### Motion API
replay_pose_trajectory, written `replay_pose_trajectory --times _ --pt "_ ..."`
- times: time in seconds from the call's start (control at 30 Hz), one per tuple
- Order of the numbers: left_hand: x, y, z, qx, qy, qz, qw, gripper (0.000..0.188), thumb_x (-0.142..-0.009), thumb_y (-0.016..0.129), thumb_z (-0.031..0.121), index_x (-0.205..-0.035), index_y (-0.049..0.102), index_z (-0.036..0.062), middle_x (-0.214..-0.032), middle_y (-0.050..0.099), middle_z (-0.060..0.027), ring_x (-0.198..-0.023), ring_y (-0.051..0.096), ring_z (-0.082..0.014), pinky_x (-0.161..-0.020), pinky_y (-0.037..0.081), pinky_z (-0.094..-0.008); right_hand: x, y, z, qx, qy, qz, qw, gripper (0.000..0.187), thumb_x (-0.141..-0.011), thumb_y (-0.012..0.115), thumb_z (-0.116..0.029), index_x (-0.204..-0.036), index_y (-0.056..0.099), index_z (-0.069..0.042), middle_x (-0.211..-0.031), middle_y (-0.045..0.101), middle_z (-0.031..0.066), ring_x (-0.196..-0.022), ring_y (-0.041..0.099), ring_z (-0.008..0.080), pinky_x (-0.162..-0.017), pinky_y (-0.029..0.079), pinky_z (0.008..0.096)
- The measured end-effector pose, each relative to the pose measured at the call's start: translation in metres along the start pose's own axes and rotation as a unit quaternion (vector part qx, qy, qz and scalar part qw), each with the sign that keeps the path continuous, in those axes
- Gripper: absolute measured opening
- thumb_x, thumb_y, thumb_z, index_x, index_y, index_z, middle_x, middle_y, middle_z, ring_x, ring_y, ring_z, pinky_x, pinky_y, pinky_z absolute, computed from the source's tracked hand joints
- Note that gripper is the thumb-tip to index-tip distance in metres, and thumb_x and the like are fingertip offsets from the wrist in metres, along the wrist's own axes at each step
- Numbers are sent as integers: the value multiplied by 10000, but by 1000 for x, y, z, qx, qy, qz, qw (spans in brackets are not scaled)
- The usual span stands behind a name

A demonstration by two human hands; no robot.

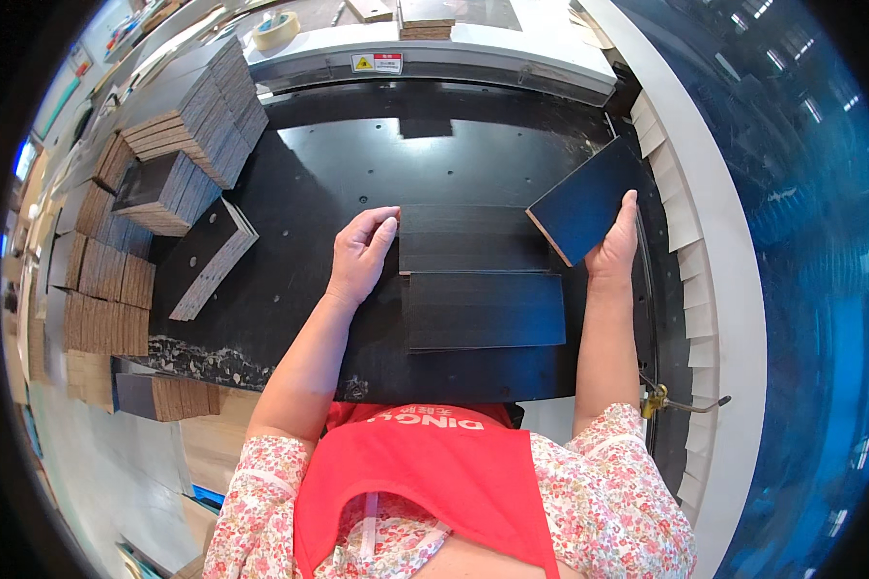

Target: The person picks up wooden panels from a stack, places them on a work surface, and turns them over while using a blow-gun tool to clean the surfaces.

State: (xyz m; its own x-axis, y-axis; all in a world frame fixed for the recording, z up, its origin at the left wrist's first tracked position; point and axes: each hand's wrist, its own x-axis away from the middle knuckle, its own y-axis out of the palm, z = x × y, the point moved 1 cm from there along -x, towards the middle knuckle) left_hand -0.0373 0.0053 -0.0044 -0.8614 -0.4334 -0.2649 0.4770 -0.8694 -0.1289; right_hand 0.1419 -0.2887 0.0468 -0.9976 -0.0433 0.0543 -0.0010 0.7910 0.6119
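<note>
Over on the left, stacks of cut, dark-faced boards crowd the black desk. Next, the person's left hand is curled at the left edge of the rear dark panel, though I can't tell whether its grip closes on it; the front dark panel lies just beside that, nearer the red apron. At the right, the right hand has its grip closed on a tilted dark-blue panel.

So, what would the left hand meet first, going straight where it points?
Probably the farther flat-lying black rectangular board; the left hand seems at its left edge, contact unclear.
</note>
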Motion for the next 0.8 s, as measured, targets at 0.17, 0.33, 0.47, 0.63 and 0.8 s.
replay_pose_trajectory --times 0.17,0.33,0.47,0.63,0.8 --pt "1 3 10 -21 -11 2 1000 233 -957 600 142 -1126 657 -7 -1050 673 -54 -954 624 -115 -868 493 -266 -23 -38 28 104 -148 90 979 503 -985 545 -209 -1393 390 40 -1365 492 146 -1214 510 237 -1015 433 342" --pt "2 0 5 -33 -15 7 999 230 -953 610 135 -1131 653 -4 -1036 665 -38 -949 616 -97 -865 493 -256 -23 -42 27 42 -27 73 996 374 -937 552 -85 -1300 543 7 -1232 604 140 -1098 595 231 -961 484 342" --pt "2 3 6 -21 -22 11 999 230 -948 621 133 -1130 651 -4 -1024 662 -30 -930 613 -89 -858 495 -252 -20 -41 25 7 8 78 997 283 -933 556 -80 -1204 616 -25 -1148 646 118 -1045 624 238 -918 516 366" --pt "2 4 6 -32 -7 14 999 242 -950 622 150 -1139 652 2 -1013 661 -19 -919 599 -84 -853 485 -251 -14 -39 26 -60 29 23 998 391 -926 512 -45 -1317 509 -25 -1154 624 107 -1032 622 241 -913 523 406" --pt "2 4 6 -41 3 15 999 240 -944 629 134 -1142 647 -1 -1006 663 -20 -905 608 -77 -837 495 -244 -17 -50 24 0 62 -71 996 551 -889 451 7 -1434 373 -13 -1148 606 94 -1021 621 247 -911 520 412"
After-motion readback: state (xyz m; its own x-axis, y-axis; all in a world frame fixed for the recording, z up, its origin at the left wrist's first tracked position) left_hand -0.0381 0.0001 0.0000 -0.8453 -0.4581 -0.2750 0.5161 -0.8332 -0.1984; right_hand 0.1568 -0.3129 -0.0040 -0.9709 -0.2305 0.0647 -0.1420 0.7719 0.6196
